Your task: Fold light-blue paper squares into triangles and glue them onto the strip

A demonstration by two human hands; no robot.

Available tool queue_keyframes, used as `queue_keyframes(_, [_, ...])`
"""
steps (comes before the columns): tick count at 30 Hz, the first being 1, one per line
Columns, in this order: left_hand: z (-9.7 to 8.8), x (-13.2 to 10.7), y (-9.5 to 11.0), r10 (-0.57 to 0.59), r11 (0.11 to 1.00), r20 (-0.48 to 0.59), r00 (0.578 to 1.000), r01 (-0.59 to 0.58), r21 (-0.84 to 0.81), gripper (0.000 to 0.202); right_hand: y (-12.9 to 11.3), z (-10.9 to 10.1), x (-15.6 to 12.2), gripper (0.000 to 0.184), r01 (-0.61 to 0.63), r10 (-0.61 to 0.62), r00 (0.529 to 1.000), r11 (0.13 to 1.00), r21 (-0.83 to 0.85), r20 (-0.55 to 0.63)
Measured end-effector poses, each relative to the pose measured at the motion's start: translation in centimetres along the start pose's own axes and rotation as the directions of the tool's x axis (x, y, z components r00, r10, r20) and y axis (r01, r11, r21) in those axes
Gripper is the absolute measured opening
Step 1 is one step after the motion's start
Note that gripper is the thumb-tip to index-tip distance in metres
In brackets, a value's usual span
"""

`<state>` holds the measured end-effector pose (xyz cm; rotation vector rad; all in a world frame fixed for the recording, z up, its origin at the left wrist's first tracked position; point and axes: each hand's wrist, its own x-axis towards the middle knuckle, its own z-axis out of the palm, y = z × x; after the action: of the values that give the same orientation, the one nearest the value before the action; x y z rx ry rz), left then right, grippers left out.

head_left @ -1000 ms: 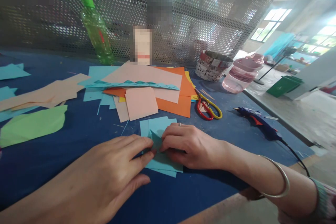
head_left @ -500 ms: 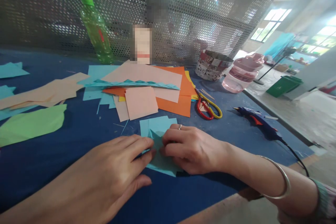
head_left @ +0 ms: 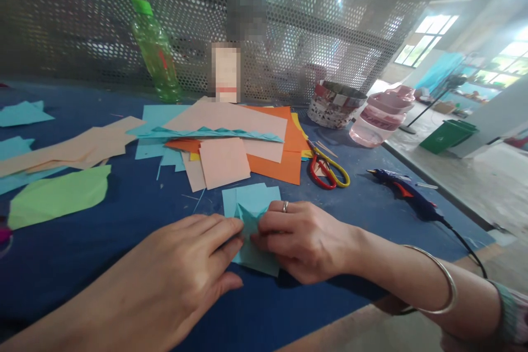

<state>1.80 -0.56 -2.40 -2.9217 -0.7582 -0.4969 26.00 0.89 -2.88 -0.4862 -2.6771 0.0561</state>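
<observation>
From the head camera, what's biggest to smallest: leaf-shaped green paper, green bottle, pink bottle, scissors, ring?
1. Leaf-shaped green paper
2. Green bottle and pink bottle: too alike to rank
3. Scissors
4. Ring on the right hand

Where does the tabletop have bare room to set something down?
Bare tabletop lies between the green paper and the left hand, with a smaller patch between the scissors and the glue gun. It is crowded beyond the right hand, where colored sheets overlap.

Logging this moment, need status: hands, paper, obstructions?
Left hand, right hand: both at blue paper. Paper folded, partly hidden by hands. Scissors beyond, touching neither hand.
</observation>
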Motion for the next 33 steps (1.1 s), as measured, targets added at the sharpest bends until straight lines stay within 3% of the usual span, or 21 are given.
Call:
queue_keyframes(8, [-0.2,0.2,-0.5,0.075,0.997,-0.048,0.996,-0.075,0.007,0.041,0.0,0.4,0.1,0.021,-0.048,0.048,0.998,0.999,0.003,-0.027])
queue_keyframes(12, [-0.1,0.1,-0.3,0.015,1.000,-0.067,0.998,-0.017,-0.021,0.042,0.0,0.5,0.0,0.019,-0.047,0.046,0.998,0.999,-0.019,-0.043])
queue_keyframes(17, [0.0,0.2,-0.3,0.049,0.999,-0.026,0.998,-0.049,0.004,0.033,-0.2,0.6,0.1,0.021,-0.055,0.056,0.998,0.998,0.013,-0.043])
queue_keyframes(21, [-0.1,0.2,-0.1,0.013,1.000,-0.022,1.000,-0.013,0.017,0.028,-0.1,0.5,0.1,0.022,-0.046,0.048,0.994,0.999,0.025,-0.101])
queue_keyframes(25, [-0.2,0.2,0.2,0.011,1.000,-0.017,1.000,-0.010,0.026,0.029,0.7,0.3,0.0,0.025,-0.141,0.156,0.972,0.986,0.093,-0.176])
queue_keyframes(29, [-0.2,0.3,0.4,0.008,1.000,-0.003,1.000,-0.008,0.008,0.029,1.6,0.2,0.0,0.039,-0.203,0.219,0.969,0.968,0.146,-0.110])
queue_keyframes(33, [-0.1,0.2,0.5,0.007,1.000,-0.022,1.000,-0.007,-0.010,0.025,2.1,-0.1,0.1,0.039,-0.216,0.228,0.973,0.956,0.196,-0.040])
